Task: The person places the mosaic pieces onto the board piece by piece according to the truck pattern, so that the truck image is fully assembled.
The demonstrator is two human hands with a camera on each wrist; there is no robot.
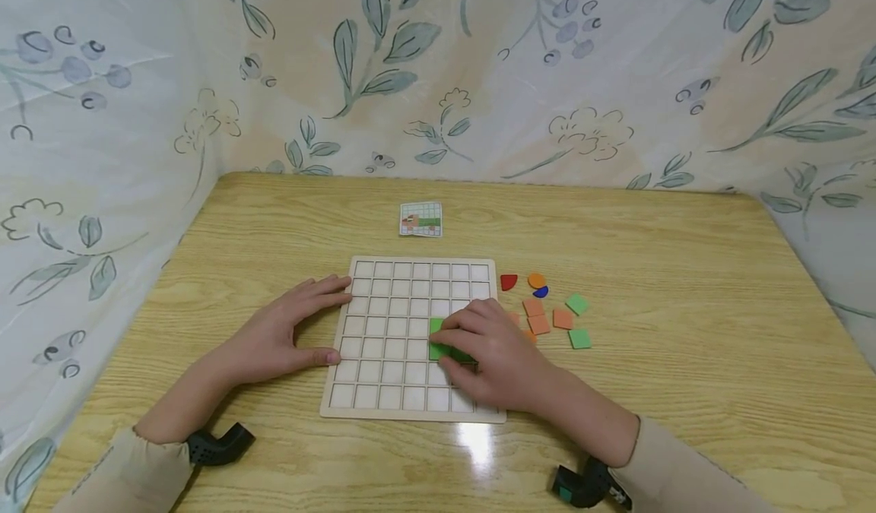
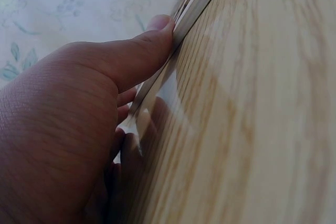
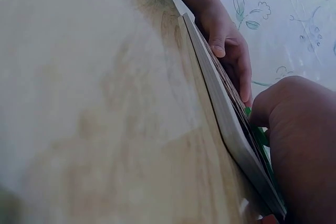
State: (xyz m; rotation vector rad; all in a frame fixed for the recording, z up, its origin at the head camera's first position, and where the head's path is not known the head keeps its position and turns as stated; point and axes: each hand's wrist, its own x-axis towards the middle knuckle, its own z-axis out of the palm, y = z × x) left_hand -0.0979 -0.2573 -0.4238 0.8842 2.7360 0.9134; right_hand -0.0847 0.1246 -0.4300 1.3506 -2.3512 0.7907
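Note:
The left hand rests at the left edge of a pale wooden grid board, fingers spread and the thumb touching its side. That thumb against the board's edge shows in the left wrist view, the hand beside the board. Over the board's right half, the right hand has its thumb and bent fingertips on a green square. More green shows beneath the palm. In the right wrist view the right hand partly hides the green pieces.
Right of the board lie a red quarter-circle, an orange disc, a blue half-circle, several orange squares and two light green squares. A small printed card lies behind the board. Patterned cloth hangs at the table's back.

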